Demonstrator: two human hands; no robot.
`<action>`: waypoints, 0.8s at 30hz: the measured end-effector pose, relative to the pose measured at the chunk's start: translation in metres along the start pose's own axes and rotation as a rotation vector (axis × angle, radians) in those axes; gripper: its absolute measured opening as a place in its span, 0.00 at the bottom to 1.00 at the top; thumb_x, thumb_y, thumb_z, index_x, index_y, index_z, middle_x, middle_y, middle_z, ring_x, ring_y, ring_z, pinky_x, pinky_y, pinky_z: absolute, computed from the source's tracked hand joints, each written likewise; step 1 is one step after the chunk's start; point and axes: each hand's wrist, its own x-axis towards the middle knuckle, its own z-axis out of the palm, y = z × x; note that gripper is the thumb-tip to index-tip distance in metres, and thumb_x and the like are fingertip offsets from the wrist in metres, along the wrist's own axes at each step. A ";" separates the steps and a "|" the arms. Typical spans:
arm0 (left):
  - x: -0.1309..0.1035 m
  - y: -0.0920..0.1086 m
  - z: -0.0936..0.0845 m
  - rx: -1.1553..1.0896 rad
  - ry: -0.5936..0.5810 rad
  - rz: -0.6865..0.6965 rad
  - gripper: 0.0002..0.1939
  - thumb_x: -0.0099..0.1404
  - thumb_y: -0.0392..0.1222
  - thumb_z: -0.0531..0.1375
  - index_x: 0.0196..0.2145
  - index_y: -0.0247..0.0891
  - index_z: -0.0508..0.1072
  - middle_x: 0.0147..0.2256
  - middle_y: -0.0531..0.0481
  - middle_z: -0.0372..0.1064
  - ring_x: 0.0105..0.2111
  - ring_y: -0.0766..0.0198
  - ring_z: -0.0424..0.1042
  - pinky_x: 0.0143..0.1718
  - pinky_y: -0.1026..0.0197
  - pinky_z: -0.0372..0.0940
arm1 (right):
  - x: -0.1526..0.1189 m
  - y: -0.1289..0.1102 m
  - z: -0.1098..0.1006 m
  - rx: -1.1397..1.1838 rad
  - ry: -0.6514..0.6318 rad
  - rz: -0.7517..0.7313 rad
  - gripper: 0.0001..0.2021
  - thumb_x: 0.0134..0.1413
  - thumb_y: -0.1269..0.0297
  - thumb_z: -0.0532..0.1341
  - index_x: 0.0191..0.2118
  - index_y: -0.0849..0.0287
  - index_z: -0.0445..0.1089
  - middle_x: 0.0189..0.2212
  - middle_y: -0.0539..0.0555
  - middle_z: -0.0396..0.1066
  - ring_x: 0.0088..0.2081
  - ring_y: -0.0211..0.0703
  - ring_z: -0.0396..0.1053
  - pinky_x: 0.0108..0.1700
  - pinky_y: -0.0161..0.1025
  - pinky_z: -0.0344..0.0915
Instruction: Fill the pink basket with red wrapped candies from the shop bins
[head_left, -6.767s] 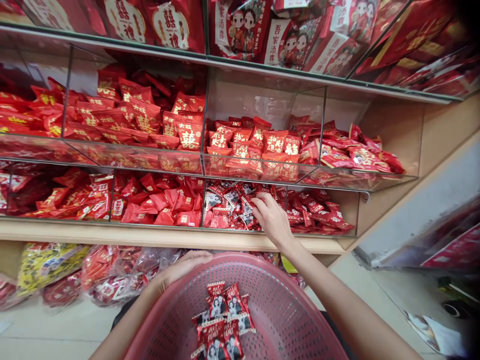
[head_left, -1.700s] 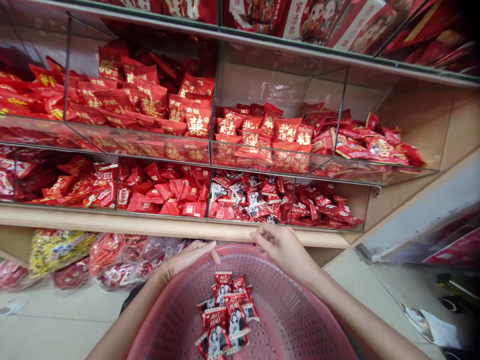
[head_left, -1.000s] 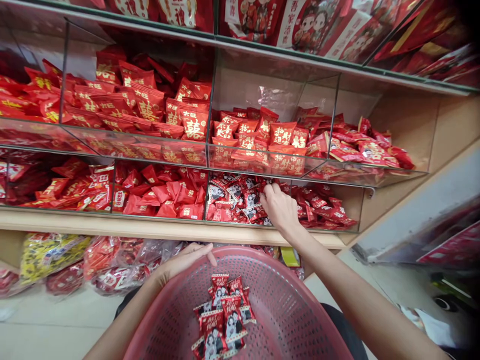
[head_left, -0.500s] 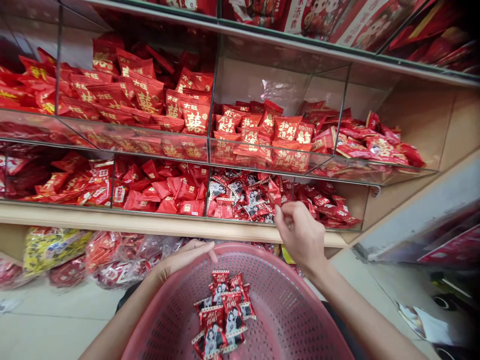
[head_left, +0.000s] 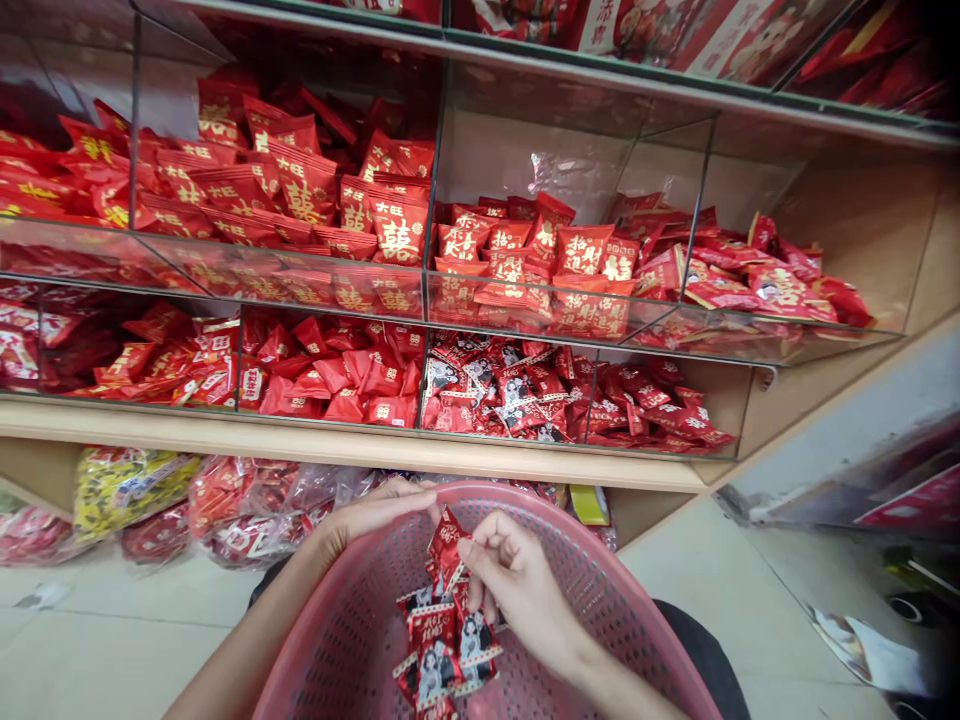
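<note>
- Well left of the basket (head_left: pixel 570 590), bagged sweets (head_left: pixel 135 480) lie on the floor under the shelf (head_left: pixel 300 445); nothing touches them.
- Our left hand (head_left: pixel 367 515) curls over the basket's far rim, clenched on the rim and nothing else. We judge that this one grip steadies the basket; if it slackens, the basket could tip and spill.
- Just right of that hand, inside the basket, our right hand (head_left: pixel 517 580) pinches one red packet (head_left: pixel 448 535) between fingertips, held over the pile (head_left: pixel 446 650) lying in the basket's middle.
- The packet is tilted and held only by an edge, so it could slip early. Being above the basket's floor, it would likely land inside, though close to the far rim it might bounce out.
- Above and beyond the basket, the clear bin (head_left: pixel 510 400) holds matching packets, heaped to its low front lip. We judge that a careless reach there could drag loose ones over that lip onto the floor.
- Right of the basket, papers (head_left: pixel 862 650) lie on the floor, well apart from both hands.
</note>
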 end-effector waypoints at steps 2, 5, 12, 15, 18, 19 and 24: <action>0.001 -0.001 -0.001 -0.007 -0.048 0.031 0.17 0.60 0.51 0.55 0.27 0.37 0.76 0.33 0.52 0.73 0.44 0.55 0.64 0.51 0.60 0.51 | 0.000 0.000 0.000 0.042 -0.035 0.009 0.17 0.49 0.49 0.58 0.28 0.58 0.56 0.13 0.44 0.63 0.12 0.29 0.56 0.15 0.27 0.51; 0.004 -0.005 -0.002 -0.008 -0.086 0.038 0.16 0.59 0.50 0.56 0.25 0.36 0.75 0.33 0.51 0.72 0.46 0.56 0.62 0.51 0.60 0.49 | 0.000 0.001 0.000 0.081 -0.052 0.000 0.17 0.48 0.49 0.59 0.28 0.59 0.57 0.14 0.44 0.64 0.14 0.30 0.59 0.16 0.27 0.54; 0.005 -0.009 -0.003 -0.025 -0.075 0.044 0.13 0.58 0.48 0.58 0.27 0.36 0.74 0.39 0.51 0.69 0.46 0.58 0.62 0.49 0.62 0.51 | 0.003 0.004 0.001 0.148 -0.030 -0.042 0.15 0.50 0.55 0.60 0.38 0.57 0.58 0.18 0.42 0.62 0.15 0.30 0.62 0.17 0.28 0.58; 0.004 -0.008 -0.002 -0.053 -0.065 0.038 0.12 0.58 0.47 0.58 0.27 0.35 0.74 0.38 0.51 0.68 0.44 0.59 0.62 0.48 0.62 0.52 | 0.003 0.004 -0.002 0.069 -0.077 -0.113 0.15 0.51 0.59 0.59 0.44 0.55 0.60 0.25 0.44 0.63 0.21 0.32 0.66 0.21 0.30 0.61; 0.005 -0.007 -0.002 -0.055 -0.076 0.054 0.12 0.58 0.46 0.58 0.27 0.35 0.74 0.37 0.50 0.69 0.45 0.59 0.61 0.49 0.62 0.50 | 0.004 0.004 -0.006 -0.145 -0.078 -0.194 0.12 0.52 0.62 0.58 0.44 0.54 0.65 0.27 0.47 0.65 0.27 0.35 0.67 0.28 0.32 0.63; 0.005 -0.006 -0.002 -0.052 -0.087 0.062 0.12 0.59 0.46 0.58 0.27 0.35 0.74 0.37 0.50 0.68 0.45 0.59 0.62 0.49 0.62 0.50 | 0.004 0.004 -0.008 -0.221 -0.059 -0.220 0.11 0.53 0.63 0.57 0.43 0.54 0.66 0.26 0.47 0.65 0.27 0.35 0.67 0.29 0.33 0.63; 0.005 -0.002 0.001 -0.102 -0.111 0.071 0.14 0.60 0.48 0.56 0.28 0.35 0.74 0.39 0.50 0.68 0.43 0.60 0.63 0.47 0.62 0.54 | 0.008 0.003 -0.017 -0.304 0.014 -0.281 0.10 0.54 0.59 0.56 0.39 0.53 0.71 0.29 0.49 0.65 0.24 0.34 0.63 0.27 0.34 0.63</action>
